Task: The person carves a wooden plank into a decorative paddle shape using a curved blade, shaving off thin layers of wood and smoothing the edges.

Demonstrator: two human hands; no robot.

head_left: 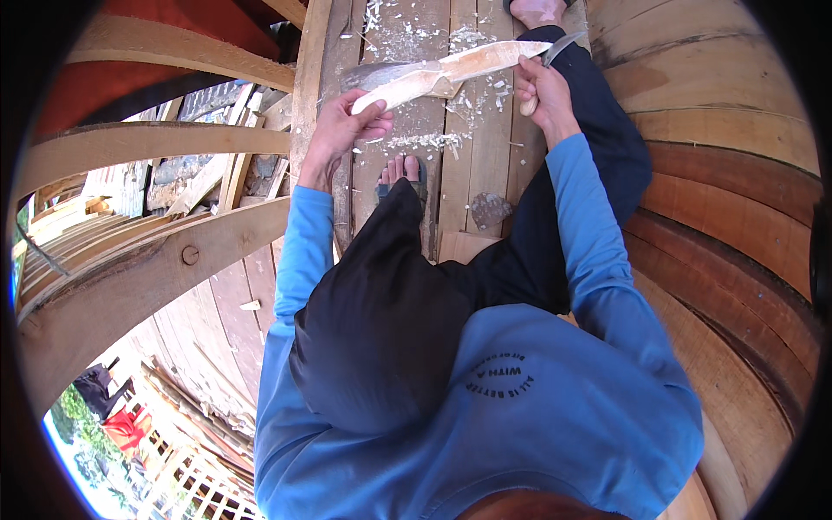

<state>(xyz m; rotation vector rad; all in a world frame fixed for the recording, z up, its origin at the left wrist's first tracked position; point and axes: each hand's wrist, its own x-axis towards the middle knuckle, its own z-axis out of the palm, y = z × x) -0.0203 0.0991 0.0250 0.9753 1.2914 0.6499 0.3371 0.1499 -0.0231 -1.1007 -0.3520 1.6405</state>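
My left hand (351,130) is closed on the near left end of a long, pale, freshly carved strip of wood (472,65). The strip slants up to the right and ends at my right hand (546,91). That hand is wrapped round a knife (562,48), whose curved metal blade points up and right past the strip's end. The rounded butt of its pale handle shows below my fingers. Whether my right fingers also touch the strip is unclear. Behind the strip's left half lies a flat, greyish, blade-like shape (373,75), partly covered.
White shavings (425,141) litter the plank floor (425,113) between my feet. Curved wooden ribs (156,147) with gaps between them rise at the left. Stacked curved planks (719,199) form a wall on the right. A small stone-like lump (490,211) lies near my right leg.
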